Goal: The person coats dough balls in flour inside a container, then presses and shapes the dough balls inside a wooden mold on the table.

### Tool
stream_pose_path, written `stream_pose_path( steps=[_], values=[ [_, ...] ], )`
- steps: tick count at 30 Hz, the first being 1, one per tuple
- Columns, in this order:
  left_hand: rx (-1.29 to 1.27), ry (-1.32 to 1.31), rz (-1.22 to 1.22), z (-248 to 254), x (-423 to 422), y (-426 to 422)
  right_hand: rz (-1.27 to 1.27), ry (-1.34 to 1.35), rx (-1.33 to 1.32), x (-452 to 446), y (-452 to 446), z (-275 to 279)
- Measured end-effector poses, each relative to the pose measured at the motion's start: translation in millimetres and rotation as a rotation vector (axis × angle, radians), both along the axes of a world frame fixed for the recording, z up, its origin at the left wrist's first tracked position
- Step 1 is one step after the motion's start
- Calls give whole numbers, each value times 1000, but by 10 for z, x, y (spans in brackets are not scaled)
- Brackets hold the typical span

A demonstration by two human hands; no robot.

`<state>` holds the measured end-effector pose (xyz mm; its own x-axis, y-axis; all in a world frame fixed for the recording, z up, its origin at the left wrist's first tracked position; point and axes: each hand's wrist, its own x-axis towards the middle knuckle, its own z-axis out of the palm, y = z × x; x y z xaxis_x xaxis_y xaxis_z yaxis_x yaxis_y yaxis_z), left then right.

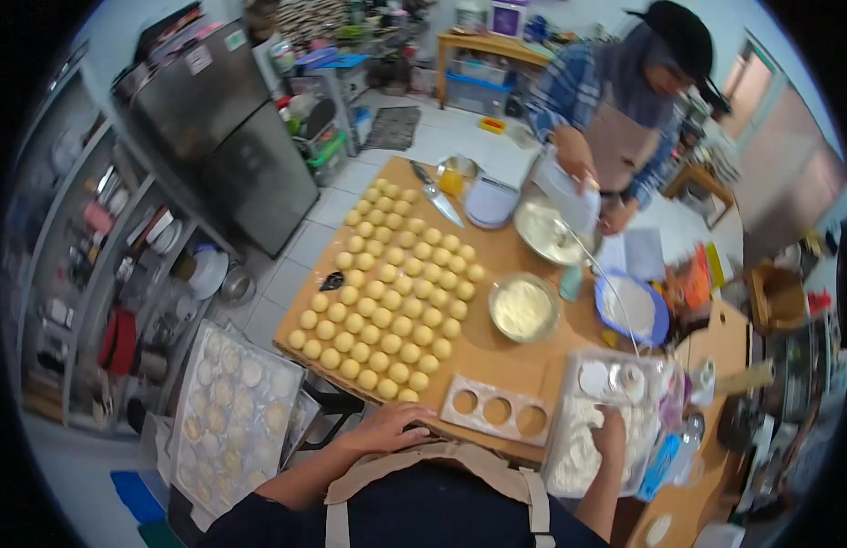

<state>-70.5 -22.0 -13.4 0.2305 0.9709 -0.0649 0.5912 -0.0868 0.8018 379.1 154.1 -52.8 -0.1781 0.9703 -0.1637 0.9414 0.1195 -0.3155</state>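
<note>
My left hand (398,427) rests at the table's front edge, fingers spread, just below the rows of yellow dough balls (387,301). Over a plastic tray of white flour (574,457) is my right hand (610,431), its fingertips at the flour; whether they pinch something is too small to tell. Round white pieces and a small jar-like item (630,379) lie in the tray's far part. Between my hands sits a wooden mould with three round holes (497,410). A glass bowl of pale yellow cream or dough (523,309) stands beyond it.
Across the table (442,356), a co-worker (615,110) tips a white container over a metal bowl (551,228). A knife (442,201), scale (492,199) and blue basin of white powder (630,307) lie nearby. At lower left is a tray of round pieces (232,411).
</note>
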Motion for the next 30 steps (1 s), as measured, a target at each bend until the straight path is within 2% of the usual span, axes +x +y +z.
stream_pose_path(
  steps=[2, 4, 6, 7, 8, 10, 12, 15, 17, 20, 21, 23, 27, 30],
  values=[
    [10, 0, 75, -24, -277, -102, 179, 243, 36, -756, 268, -18],
    [-35, 6, 157, -40, -573, -225, 304, 284, -76, -1807, 451, 24],
    [-52, 33, 229, -49, -884, -390, 575, 396, -38, -2832, 547, 0],
    [-46, 15, 270, -22, -1016, -462, 658, 401, -121, -3347, 611, 18],
    [-11, -26, 317, -127, -1150, -566, 737, 405, -205, -3829, 688, 22],
    [59, -101, 407, -379, -1361, -810, 856, 450, -211, -4692, 914, -199],
    [9, -151, 498, -353, -1509, -999, 940, 474, -115, -5525, 1182, -382],
    [-45, -273, 604, -476, -1642, -1314, 932, 394, 78, -6508, 1582, -571],
    [-27, -272, 614, -703, -1741, -1535, 911, 269, 114, -6971, 1766, -529],
    [-163, -339, 760, -585, -1825, -1713, 853, 6, 122, -7406, 1896, -506],
    [-117, -287, 726, -606, -1887, -1747, 867, -60, 169, -7483, 1970, -610],
    [-136, -245, 727, -945, -1916, -1954, 877, -199, 237, -7590, 2004, -662],
    [-156, -247, 716, -1151, -1961, -2120, 879, -198, 192, -7665, 2107, -824],
    [-145, -251, 701, -1038, -2038, -2045, 946, -168, 180, -7665, 2140, -754]
  ],
)
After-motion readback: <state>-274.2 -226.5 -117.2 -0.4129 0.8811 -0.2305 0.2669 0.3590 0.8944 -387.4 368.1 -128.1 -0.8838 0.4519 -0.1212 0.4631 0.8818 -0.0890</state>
